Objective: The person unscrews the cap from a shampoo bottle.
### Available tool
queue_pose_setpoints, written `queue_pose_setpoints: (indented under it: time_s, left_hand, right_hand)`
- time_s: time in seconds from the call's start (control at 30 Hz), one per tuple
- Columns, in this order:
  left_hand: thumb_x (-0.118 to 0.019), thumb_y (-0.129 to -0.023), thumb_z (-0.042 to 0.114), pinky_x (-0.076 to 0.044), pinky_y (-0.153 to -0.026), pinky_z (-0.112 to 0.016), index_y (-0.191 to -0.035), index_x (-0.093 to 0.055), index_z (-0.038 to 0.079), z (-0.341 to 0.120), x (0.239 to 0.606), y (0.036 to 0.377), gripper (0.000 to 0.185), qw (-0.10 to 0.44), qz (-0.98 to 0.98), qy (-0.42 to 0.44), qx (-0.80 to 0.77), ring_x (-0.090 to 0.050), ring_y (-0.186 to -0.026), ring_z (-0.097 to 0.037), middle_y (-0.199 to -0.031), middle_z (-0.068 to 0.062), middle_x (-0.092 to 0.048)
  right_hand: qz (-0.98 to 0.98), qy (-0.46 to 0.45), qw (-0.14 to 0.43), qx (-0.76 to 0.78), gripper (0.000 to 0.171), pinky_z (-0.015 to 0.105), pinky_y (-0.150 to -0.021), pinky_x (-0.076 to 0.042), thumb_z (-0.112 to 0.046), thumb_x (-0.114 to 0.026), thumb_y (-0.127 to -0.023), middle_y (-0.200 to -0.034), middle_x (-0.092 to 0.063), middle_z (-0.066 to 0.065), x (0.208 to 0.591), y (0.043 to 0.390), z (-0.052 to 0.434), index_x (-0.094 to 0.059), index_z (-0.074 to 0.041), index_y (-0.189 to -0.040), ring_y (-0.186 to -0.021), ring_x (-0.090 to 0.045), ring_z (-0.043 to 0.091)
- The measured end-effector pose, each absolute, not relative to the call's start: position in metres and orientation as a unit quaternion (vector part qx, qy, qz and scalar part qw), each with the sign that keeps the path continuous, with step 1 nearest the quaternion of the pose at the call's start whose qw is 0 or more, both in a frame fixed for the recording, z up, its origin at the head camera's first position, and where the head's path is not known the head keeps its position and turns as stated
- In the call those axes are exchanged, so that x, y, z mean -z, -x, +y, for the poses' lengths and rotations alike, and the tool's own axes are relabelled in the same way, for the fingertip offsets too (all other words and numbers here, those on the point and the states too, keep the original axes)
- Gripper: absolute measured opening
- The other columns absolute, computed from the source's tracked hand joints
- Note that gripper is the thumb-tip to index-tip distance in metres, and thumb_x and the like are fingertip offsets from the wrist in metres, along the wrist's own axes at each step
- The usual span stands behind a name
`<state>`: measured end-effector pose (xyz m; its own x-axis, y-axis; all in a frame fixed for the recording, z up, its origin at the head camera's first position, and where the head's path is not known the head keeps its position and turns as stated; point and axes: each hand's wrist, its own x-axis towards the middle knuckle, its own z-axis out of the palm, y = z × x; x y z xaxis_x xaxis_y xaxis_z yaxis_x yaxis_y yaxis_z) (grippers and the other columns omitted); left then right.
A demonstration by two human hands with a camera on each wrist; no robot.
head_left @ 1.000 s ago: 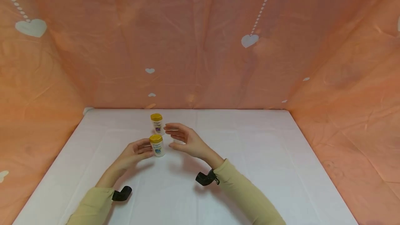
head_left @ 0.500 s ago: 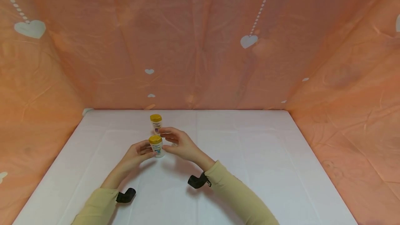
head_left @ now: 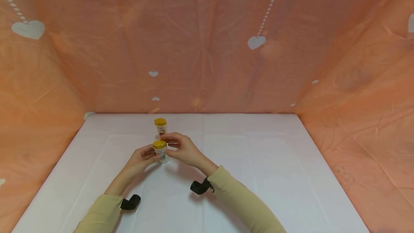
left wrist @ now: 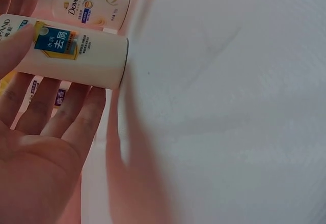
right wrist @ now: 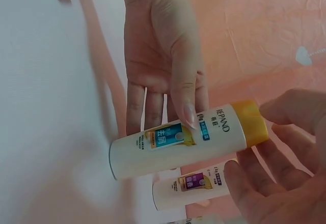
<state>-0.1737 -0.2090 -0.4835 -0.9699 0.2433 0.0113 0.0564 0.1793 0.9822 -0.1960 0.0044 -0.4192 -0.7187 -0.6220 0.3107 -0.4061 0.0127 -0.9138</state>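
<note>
Near bottle (head_left: pixel 161 150): small, white, yellow cap, blue label. It stands upright on the white table (head_left: pixel 258 161), base down on the cloth, long axis vertical, cap pointing straight up. Position: left of table centre, just in front of the person.

Left hand (head_left: pixel 141 158): wrapped on the bottle body from the left. The right wrist view shows the thumb laid across the blue label and the fingers (right wrist: pixel 145 107) behind the body. Contact confirmed in the left wrist view, where the bottle (left wrist: pixel 76 53) lies against the fingers.

Right hand (head_left: pixel 181 149): at the bottle's cap end from the right. Fingers curl around the yellow cap (right wrist: pixel 250 123), one fingertip above it and others below. Whether they actually press on the cap I cannot tell for certain.

Second bottle (head_left: pixel 160 127): same shape, yellow cap, purple label. Upright on the table just behind the first, nearer the far edge, untouched.

Backdrop: orange cloth with white hearts (head_left: pixel 226 46).
</note>
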Motion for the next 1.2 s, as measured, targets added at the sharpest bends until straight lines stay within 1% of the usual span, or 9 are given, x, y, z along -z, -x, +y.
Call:
queue_pose_setpoints:
  time_s: [0.03,0.13,0.3,0.47,0.53,0.7,0.97,1.13,1.2]
  left_hand:
    - [-0.069,-0.090,0.014,-0.050,-0.086,-0.022,-0.125,-0.053,-0.008,-0.209,0.483,0.174,0.044,0.073,0.764,-0.096,-0.634,-0.061,-0.106,-0.018,-0.122,-0.024,-0.058]
    - [-0.069,-0.089,0.014,-0.050,-0.086,-0.023,-0.127,-0.053,-0.007,-0.208,0.482,0.173,0.047,0.074,0.763,-0.091,-0.635,-0.061,-0.107,-0.018,-0.122,-0.024,-0.057]
    - [-0.070,-0.089,0.016,-0.050,-0.086,-0.023,-0.128,-0.053,-0.007,-0.207,0.481,0.171,0.049,0.074,0.767,-0.084,-0.632,-0.061,-0.108,-0.021,-0.122,-0.023,-0.058]
    - [-0.070,-0.089,0.014,-0.051,-0.085,-0.023,-0.127,-0.054,-0.007,-0.208,0.483,0.172,0.046,0.064,0.771,-0.092,-0.627,-0.062,-0.103,-0.014,-0.119,-0.022,-0.060]
    - [-0.070,-0.089,0.013,-0.051,-0.084,-0.023,-0.125,-0.055,-0.008,-0.208,0.483,0.173,0.044,0.058,0.771,-0.097,-0.626,-0.063,-0.100,-0.011,-0.117,-0.022,-0.061]
    - [-0.070,-0.088,0.012,-0.052,-0.083,-0.022,-0.122,-0.057,-0.008,-0.207,0.483,0.175,0.042,0.056,0.769,-0.099,-0.629,-0.063,-0.098,-0.009,-0.114,-0.022,-0.062]
    - [-0.072,-0.087,0.013,-0.051,-0.082,-0.024,-0.114,-0.063,-0.006,-0.204,0.478,0.169,0.034,0.062,0.785,-0.116,-0.606,-0.065,-0.093,-0.015,-0.107,-0.019,-0.066]
    - [-0.073,-0.086,0.013,-0.052,-0.083,-0.026,-0.118,-0.062,-0.006,-0.197,0.472,0.165,0.038,0.066,0.784,-0.122,-0.606,-0.065,-0.096,-0.018,-0.109,-0.019,-0.066]
    - [-0.073,-0.086,0.013,-0.052,-0.084,-0.026,-0.118,-0.062,-0.005,-0.194,0.469,0.165,0.038,0.067,0.780,-0.126,-0.609,-0.064,-0.099,-0.020,-0.110,-0.019,-0.066]
  right_hand:
    - [0.707,0.365,0.090,0.600,0.041,0.041,-0.101,-0.043,0.013,-0.062,-0.086,-0.128,-0.053,0.026,0.415,0.194,0.004,-0.052,0.011,-0.126,-0.119,-0.052,0.036]
    - [0.716,0.362,0.086,0.591,0.039,0.033,-0.098,-0.046,0.013,-0.062,-0.086,-0.127,-0.053,0.028,0.405,0.188,0.004,-0.053,0.012,-0.124,-0.116,-0.053,0.037]
    - [0.727,0.354,0.084,0.583,0.039,0.029,-0.095,-0.048,0.012,-0.062,-0.086,-0.125,-0.055,0.025,0.401,0.185,0.002,-0.055,0.010,-0.124,-0.113,-0.056,0.038]
    - [0.740,0.354,0.071,0.567,0.037,0.022,-0.091,-0.048,0.012,-0.062,-0.086,-0.121,-0.058,0.023,0.401,0.185,0.000,-0.057,0.008,-0.123,-0.110,-0.057,0.035]
    - [0.743,0.356,0.068,0.563,0.036,0.022,-0.090,-0.049,0.011,-0.062,-0.086,-0.119,-0.058,0.023,0.400,0.186,-0.001,-0.058,0.008,-0.122,-0.109,-0.058,0.035]
    - [0.744,0.358,0.062,0.560,0.035,0.029,-0.089,-0.051,0.010,-0.063,-0.087,-0.118,-0.059,0.022,0.397,0.187,-0.001,-0.058,0.009,-0.122,-0.109,-0.058,0.035]
    - [0.755,0.359,0.061,0.546,0.030,0.035,-0.087,-0.053,0.007,-0.065,-0.087,-0.113,-0.061,0.021,0.399,0.185,0.002,-0.061,0.009,-0.116,-0.105,-0.060,0.032]
    - [0.756,0.357,0.065,0.544,0.028,0.024,-0.084,-0.052,0.000,-0.069,-0.086,-0.111,-0.063,0.008,0.420,0.199,0.007,-0.064,0.000,-0.114,-0.102,-0.061,0.014]
    - [0.755,0.356,0.068,0.547,0.028,0.021,-0.084,-0.052,-0.002,-0.070,-0.086,-0.110,-0.063,0.005,0.427,0.204,0.010,-0.065,-0.003,-0.114,-0.102,-0.060,0.011]
